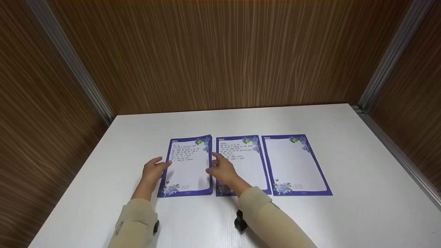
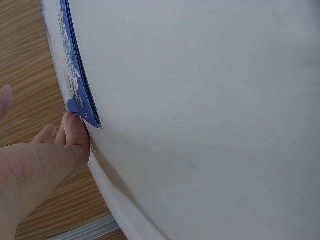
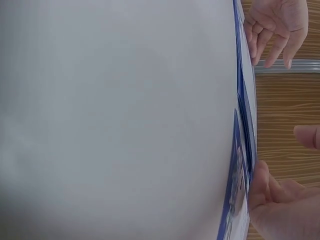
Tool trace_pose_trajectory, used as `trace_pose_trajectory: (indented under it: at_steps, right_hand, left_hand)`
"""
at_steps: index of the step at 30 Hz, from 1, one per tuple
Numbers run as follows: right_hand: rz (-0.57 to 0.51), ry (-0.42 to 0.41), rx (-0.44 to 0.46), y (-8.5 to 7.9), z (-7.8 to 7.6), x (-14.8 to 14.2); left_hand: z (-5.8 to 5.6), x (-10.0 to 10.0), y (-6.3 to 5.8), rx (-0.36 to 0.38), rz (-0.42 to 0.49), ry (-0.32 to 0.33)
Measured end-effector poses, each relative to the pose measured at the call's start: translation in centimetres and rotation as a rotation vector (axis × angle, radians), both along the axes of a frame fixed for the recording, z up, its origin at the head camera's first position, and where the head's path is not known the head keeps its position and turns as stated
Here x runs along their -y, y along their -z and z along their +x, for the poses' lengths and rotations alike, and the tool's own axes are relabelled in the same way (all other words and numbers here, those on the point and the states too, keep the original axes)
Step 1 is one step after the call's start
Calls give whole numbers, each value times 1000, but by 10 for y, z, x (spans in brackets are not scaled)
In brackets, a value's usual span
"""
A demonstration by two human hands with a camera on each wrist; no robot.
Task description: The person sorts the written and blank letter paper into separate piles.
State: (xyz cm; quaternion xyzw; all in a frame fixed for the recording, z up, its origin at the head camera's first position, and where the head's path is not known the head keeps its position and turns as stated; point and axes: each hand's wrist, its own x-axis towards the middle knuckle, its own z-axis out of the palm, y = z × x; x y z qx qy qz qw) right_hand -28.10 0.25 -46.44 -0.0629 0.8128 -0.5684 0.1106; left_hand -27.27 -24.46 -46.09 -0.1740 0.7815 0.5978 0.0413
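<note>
A purple-bordered stack of stationery sheets (image 1: 187, 175), its top page bearing lines of handwriting, lies on the left between both hands. My left hand (image 1: 153, 170) is at its left edge; in the left wrist view, fingers (image 2: 76, 132) meet the edge near a corner while the thumb stands apart. On the other side my right hand (image 1: 224, 170) has its fingertips by the right edge, thumb spread away from the fingers in the right wrist view. That hand partly covers a second handwritten sheet (image 1: 244, 175). Farther right lies a sheet with a blank middle (image 1: 296, 162).
All the paper rests on a white table (image 1: 355, 162). Wood-grain panels (image 1: 224, 55) close in the back and both sides, with metal strips (image 1: 389, 51) at the corners. Small black objects (image 1: 240, 222) show beside the sleeves.
</note>
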Motion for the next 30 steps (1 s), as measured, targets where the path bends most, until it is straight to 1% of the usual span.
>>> trace_pose_trajectory:
  at_steps: [3, 8, 12, 14, 20, 25, 30]
  right_hand:
    - [-58, 38, 5, 1, -1, 0]
    - [-104, 104, 25, 4, -3, 0]
    - [-91, 144, 61, 5, -3, 0]
    - [-75, 159, 64, 6, -3, 0]
    - [-2, 189, 25, 7, -4, -3]
    - [-21, 209, 10, 7, -7, -8]
    - [-34, 229, 2, 6, -10, -17]
  left_hand:
    - [0, 0, 0, -17, 24, -12]
    - [1, -1, 1, -78, 17, -42]
    - [1, -2, 3, -103, 24, -46]
    - [2, -2, 3, -106, 33, -42]
    - [1, -4, 3, -115, 55, -51]
    - [0, -9, 1, -114, 46, -61]
    - [0, -16, 0, -144, 38, -58]
